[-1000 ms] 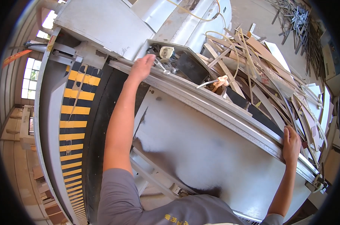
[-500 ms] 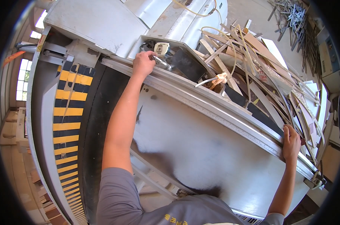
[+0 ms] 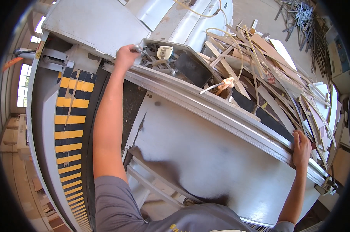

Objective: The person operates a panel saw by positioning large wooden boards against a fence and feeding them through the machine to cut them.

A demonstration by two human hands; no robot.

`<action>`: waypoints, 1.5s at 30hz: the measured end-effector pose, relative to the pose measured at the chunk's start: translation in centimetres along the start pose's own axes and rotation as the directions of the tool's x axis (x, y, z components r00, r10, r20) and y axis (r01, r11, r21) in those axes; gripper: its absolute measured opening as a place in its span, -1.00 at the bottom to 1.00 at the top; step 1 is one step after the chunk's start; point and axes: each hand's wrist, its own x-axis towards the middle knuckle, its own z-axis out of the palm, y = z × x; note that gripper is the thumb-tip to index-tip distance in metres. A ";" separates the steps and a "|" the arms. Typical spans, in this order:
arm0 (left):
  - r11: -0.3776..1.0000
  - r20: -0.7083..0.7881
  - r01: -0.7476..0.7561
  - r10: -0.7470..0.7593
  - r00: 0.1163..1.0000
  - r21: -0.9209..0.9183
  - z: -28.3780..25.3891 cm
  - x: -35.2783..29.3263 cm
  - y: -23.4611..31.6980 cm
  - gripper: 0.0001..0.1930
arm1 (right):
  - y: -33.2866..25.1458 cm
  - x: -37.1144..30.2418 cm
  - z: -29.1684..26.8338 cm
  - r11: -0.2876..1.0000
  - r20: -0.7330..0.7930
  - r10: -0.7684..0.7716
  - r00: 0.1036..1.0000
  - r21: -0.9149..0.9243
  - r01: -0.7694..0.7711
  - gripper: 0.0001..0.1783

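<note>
My left hand [image 3: 125, 58] is closed at the far left end of a long metal rail [image 3: 221, 116]. A shiny metal piece [image 3: 138, 49] sticks out past its fingers; the rest is hidden, so its kind is unclear. Beside that hand, an open metal tray [image 3: 182, 48] holds a white plastic part [image 3: 164, 52], grey metal tools [image 3: 162, 67] and a dark flat block [image 3: 193, 69]. At the right, my right hand [image 3: 301, 150] has its fingers curled over the rail near its right end. Below the rail spreads a smooth grey metal plate [image 3: 206, 154].
Yellow-and-black striped tape [image 3: 71, 123] runs down the machine on the left. A heap of wood offcuts [image 3: 256, 58] lies beyond the rail, with a thin hose [image 3: 242, 58] looped over it. More thin strips [image 3: 304, 23] lie on the floor at the far right.
My left hand has moved left along the rail, away from the white plastic part, carrying the shiny metal piece. My right hand stays in nearly the same place.
</note>
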 end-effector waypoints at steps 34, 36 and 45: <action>0.357 0.603 -0.839 0.584 0.543 0.411 11.9 -4.7 11.6 -0.30 | -0.2 0.0 0.0 0.999 -0.016 -0.048 0.999 -0.016 0.048 -0.43; 0.341 0.534 -0.865 0.684 0.497 0.367 11.8 -4.6 11.3 -0.44 | 0.0 0.0 0.0 0.999 -0.008 -0.053 0.999 -0.009 0.053 -0.42; 0.710 0.168 -0.624 0.606 0.777 0.326 3.6 -10.7 12.8 -0.57 | 0.1 0.2 0.2 0.999 -0.009 -0.053 0.999 -0.004 0.053 -0.42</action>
